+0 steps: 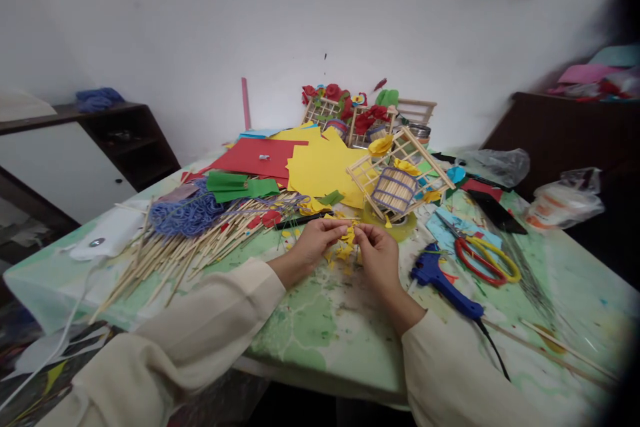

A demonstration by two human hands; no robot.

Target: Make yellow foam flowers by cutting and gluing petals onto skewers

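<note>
On the table [310, 320], near its front edge, left hand [313, 243] and right hand [380, 257] each pinch one side of a small yellow paper piece [349, 235], fingers narrow, just above loose scraps [340, 255]. Looks like fine shaping of that piece. Any further fold calls for steady fingertip grip; glue gun [440, 280] and scissors [483, 257] lie just right of the right hand.

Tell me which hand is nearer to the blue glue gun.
Right. The right hand sits just left of the glue gun, not touching it; the left hand is farther left, beyond the yellow paper piece both hands pinch.
</note>
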